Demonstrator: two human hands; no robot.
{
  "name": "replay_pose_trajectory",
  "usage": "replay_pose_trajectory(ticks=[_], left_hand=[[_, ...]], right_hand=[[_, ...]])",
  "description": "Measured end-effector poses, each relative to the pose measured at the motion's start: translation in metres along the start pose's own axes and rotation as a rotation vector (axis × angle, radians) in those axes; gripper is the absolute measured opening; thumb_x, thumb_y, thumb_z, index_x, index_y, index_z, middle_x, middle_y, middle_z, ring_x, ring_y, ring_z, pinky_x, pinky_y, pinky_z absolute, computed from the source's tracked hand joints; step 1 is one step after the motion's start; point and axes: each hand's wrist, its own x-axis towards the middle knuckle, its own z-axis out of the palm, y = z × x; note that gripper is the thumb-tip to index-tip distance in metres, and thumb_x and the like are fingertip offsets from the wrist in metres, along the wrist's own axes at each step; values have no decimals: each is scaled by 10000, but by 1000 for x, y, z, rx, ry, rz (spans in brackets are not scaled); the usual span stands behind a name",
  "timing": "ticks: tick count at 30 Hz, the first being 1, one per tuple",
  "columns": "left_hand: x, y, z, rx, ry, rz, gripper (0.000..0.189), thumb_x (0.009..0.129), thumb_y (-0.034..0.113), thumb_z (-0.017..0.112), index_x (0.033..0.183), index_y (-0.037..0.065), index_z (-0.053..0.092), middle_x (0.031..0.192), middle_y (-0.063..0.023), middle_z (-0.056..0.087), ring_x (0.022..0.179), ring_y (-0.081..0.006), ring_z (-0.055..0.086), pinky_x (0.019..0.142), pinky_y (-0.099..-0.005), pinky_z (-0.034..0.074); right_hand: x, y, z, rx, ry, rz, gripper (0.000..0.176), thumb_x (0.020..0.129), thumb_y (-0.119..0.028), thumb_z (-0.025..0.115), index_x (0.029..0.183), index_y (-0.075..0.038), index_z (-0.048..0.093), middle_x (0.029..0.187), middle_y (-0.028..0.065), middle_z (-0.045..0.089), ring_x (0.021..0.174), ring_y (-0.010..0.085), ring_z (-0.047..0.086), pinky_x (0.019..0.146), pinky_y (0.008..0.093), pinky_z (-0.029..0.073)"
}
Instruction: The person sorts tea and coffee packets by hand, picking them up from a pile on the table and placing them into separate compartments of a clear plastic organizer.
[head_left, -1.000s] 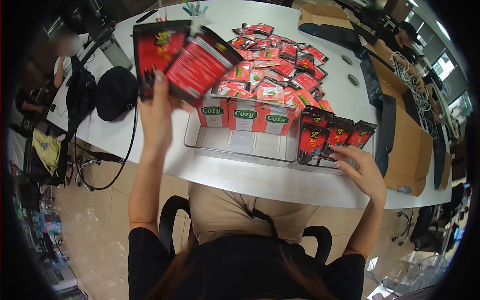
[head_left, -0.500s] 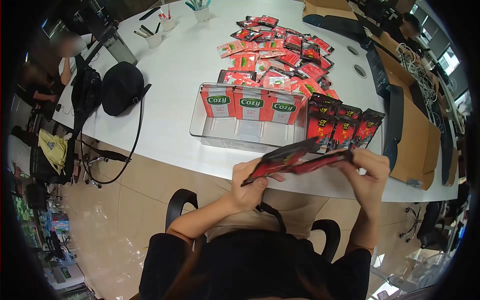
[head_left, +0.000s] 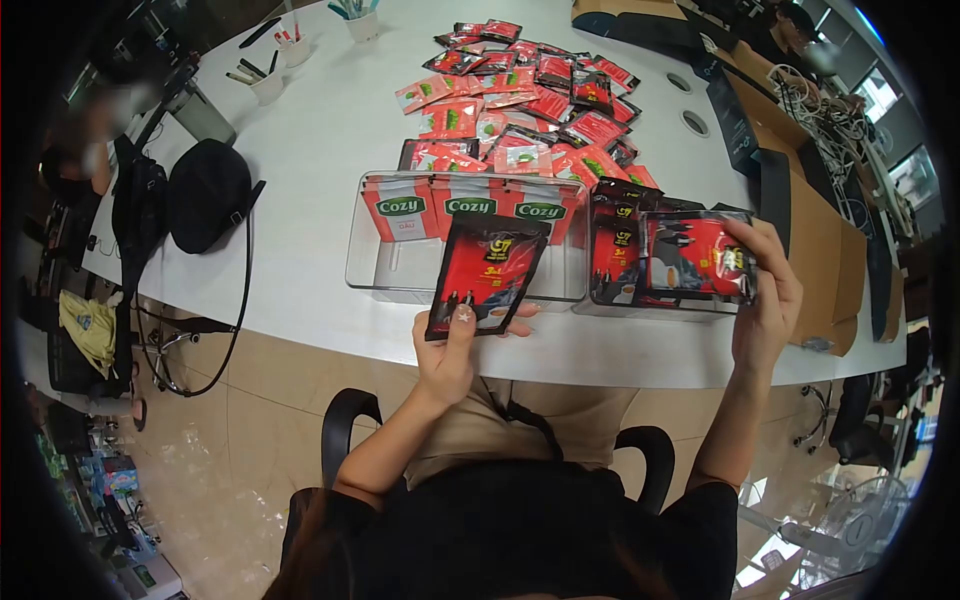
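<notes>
My left hand grips a black-and-red G7 coffee sachet, held upright in front of the left clear plastic bin. In that bin, several Cozy tea sachets stand in a row along the back. My right hand holds another G7 coffee sachet, turned on its side, over the right clear bin. More G7 sachets stand inside the right bin, partly hidden by the held one.
Behind the bins lies a heap of mixed sachets. Open cardboard boxes and a cable tangle occupy the right side. A black cap, a black bag and pen cups are at left. Another person sits far right.
The two sachets, overlapping before, are now apart, one in each hand. My left hand has moved left and the right hand has raised its sachet over the right bin. The view has shifted slightly.
</notes>
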Motion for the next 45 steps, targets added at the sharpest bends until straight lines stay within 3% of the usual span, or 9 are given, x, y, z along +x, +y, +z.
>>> replay_pose_trajectory(ticks=[4, 7, 11, 15, 18, 22, 25, 32, 45], left_hand=[[-1, -2, -1, -1, -3, 1, 394, 999, 221, 357, 1162, -118, 474, 996, -270, 640, 811, -281, 662, 776, -388, 521], [-1, -4, -2, -14, -8, 0, 391, 997, 217, 357, 1156, -120, 477, 987, -268, 644, 808, -280, 662, 776, -390, 519], [-1, -4, -3, -14, -1, -12, 403, 994, 228, 366, 1133, -130, 488, 966, -266, 647, 820, -288, 664, 779, -403, 521], [0, -1, 0, 10, 3, 9, 418, 991, 240, 374, 1109, -140, 500, 942, -266, 650, 830, -299, 666, 783, -415, 526], [0, 1, 1, 8, 7, 7, 425, 990, 243, 377, 1104, -147, 503, 921, -265, 652, 836, -313, 667, 789, -419, 527], [0, -5, -4, 9, -34, -23, 432, 986, 241, 382, 1101, -157, 503, 893, -261, 656, 840, -327, 666, 802, -423, 524], [1, 0, 1, -15, -17, -23, 429, 982, 231, 384, 1099, -165, 503, 881, -263, 656, 843, -329, 666, 811, -424, 521], [1, 0, 3, -29, 1, -30, 412, 979, 202, 378, 1089, -173, 507, 871, -263, 658, 856, -326, 665, 821, -418, 518], [4, 4, 4, 87, -62, -65, 361, 971, 152, 396, 1088, -161, 534, 898, -229, 671, 863, -276, 667, 803, -359, 515]], right_hand=[[7, -11, 12, 315, -96, 182, 319, 846, 0, 416, 1090, 99, 596, 1089, 107, 527, 997, 153, 530, 841, 238, 416], [13, 0, 17, -182, -145, 19, 248, 833, 45, 502, 1057, 66, 606, 1061, 95, 539, 987, 148, 547, 834, 240, 435], [21, -2, 32, -149, -338, 120, 290, 810, 72, 572, 1097, 29, 585, 1057, 76, 627, 958, 133, 605, 841, 249, 459], [26, 0, 52, -474, -344, -269, 336, 778, 21, 653, 1105, -41, 608, 1022, 101, 645, 904, 227, 631, 815, 296, 477], [27, -2, 38, -438, -226, -213, 241, 781, -25, 667, 1021, -31, 636, 959, 105, 644, 857, 236, 617, 760, 327, 478], [11, -1, 25, -406, -642, 60, 172, 841, -170, 637, 930, -25, 657, 848, 104, 626, 813, 257, 579, 692, 366, 457], [3, -8, 42, -463, -771, 170, 230, 837, -178, 603, 986, -8, 647, 926, 120, 623, 883, 282, 580, 779, 367, 456], [5, -2, 41, -565, -767, 99, 394, 813, -260, 636, 1121, -17, 599, 1037, 113, 589, 968, 301, 558, 830, 376, 447], [1, 0, 39, -523, -699, 113, 394, 802, -212, 649, 1140, -19, 592, 1061, 131, 599, 977, 310, 573, 832, 369, 456]])
